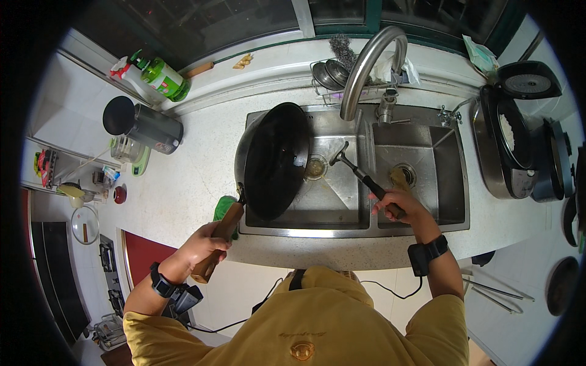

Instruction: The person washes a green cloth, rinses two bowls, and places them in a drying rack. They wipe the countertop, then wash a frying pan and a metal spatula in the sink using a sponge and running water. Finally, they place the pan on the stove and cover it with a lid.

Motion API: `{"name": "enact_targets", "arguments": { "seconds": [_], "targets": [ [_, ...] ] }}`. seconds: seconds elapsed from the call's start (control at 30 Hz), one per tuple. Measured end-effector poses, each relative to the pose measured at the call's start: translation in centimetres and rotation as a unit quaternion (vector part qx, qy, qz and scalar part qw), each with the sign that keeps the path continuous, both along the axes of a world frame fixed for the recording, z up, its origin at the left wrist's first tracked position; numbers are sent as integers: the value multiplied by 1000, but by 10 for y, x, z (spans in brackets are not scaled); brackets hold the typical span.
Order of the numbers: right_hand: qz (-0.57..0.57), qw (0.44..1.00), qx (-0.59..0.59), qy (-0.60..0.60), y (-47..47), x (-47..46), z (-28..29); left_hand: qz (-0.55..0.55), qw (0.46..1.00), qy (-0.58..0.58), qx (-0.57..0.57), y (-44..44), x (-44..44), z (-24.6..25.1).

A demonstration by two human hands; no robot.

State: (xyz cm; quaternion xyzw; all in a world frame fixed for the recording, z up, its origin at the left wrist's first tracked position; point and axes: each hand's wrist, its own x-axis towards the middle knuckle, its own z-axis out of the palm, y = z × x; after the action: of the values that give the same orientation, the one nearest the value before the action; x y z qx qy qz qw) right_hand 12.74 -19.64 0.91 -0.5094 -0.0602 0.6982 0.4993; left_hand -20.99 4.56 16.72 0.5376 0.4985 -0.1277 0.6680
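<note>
My left hand (203, 249) grips the wooden handle (224, 233) of a black wok (277, 160). The wok is tilted over the left basin (339, 201) of a steel double sink, its dark inside turned towards the right. In my right hand (396, 206) is a long-handled kitchen utensil (361, 176) with a dark grip and metal shank. Its narrow metal head is over the left basin, apart from the wok; its exact kind is unclear. A green cloth (224, 208) lies on the counter beside the wok handle, partly hidden by it.
A curved faucet (366, 68) arches over the sink. Behind it, a wire rack (325, 94) holds metal bowls and a steel-wool scrubber (342, 48). An open rice cooker (499, 146) stands right. Soap bottles (162, 80), a grey kettle-like appliance (158, 128) and a kitchen scale (141, 162) are left.
</note>
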Motion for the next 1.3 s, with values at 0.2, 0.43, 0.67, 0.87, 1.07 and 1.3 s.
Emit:
{"name": "enact_targets", "arguments": {
  "seconds": [0.2,0.43,0.67,0.87,1.07,1.3],
  "targets": [
    [-8,1000,24,-2,-4,-2,-1,12,1000,-6,-21,-1,1,-4],
    [-10,991,125,39,-8,-6,-3,71,992,-27,-98,-6,13,-28],
    [-8,980,170,99,0,-13,-3,112,942,-130,-290,-6,17,-78],
    [19,975,140,174,35,-21,-27,153,880,-111,-435,1,25,-130],
    [24,986,83,141,67,-33,-69,81,928,-109,-347,17,13,-153],
    [253,938,-147,-186,98,-57,-81,-367,888,31,274,35,-24,-177]
  ]
}}
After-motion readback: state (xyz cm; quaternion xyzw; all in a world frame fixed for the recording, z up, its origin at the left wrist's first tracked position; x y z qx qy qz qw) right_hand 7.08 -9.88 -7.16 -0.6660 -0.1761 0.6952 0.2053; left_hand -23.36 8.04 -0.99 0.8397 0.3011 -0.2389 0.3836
